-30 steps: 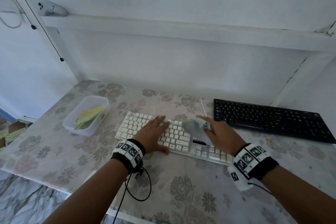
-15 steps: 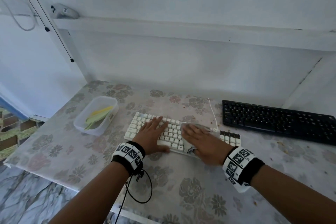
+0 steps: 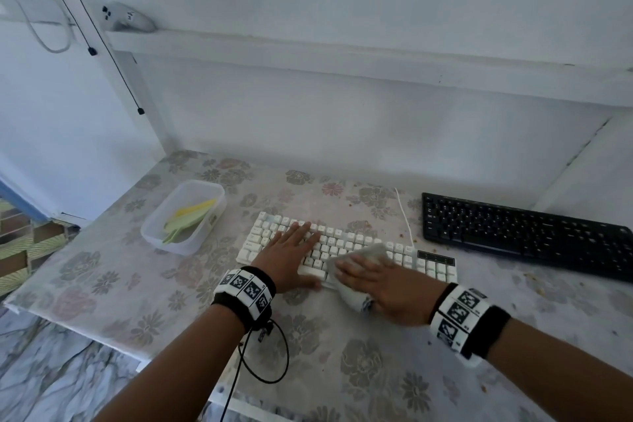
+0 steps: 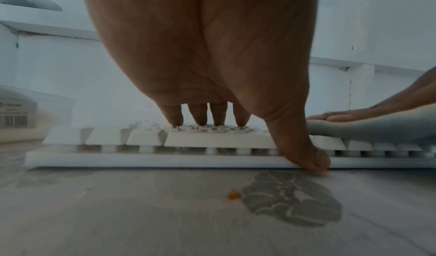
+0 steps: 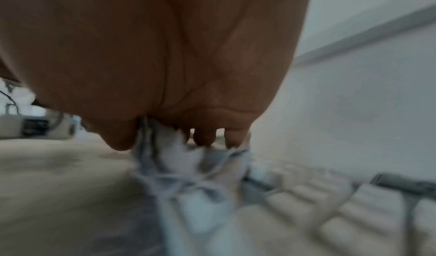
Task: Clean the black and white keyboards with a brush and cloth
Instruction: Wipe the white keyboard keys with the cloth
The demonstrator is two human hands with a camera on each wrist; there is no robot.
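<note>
The white keyboard [image 3: 346, 241] lies mid-table, and the black keyboard [image 3: 527, 236] is to its right by the wall. My left hand [image 3: 293, 248] lies flat on the white keyboard's left half. Its straight fingers [image 4: 200, 114] rest on the keys and its thumb [image 4: 304, 152] is against the front edge. My right hand [image 3: 376, 281] presses a white cloth [image 3: 373, 252] onto the keys just right of the left hand. In the right wrist view the cloth [image 5: 188, 176] bunches up between thumb and fingers. Yellow-green brush tools [image 3: 186, 221] lie in a clear tub.
The clear plastic tub [image 3: 191, 247] stands left of the white keyboard. Crumbs dot the flowered tablecloth [image 3: 376, 370], one orange crumb [image 4: 233, 196] lying in front of the keyboard. A white cable [image 3: 404, 212] runs back from the keyboard. The wall and a ledge are close behind.
My right hand has wiped the cloth leftward and toward the keyboard's front edge, ending close to the left hand. The left hand has stayed flat on the keys.
</note>
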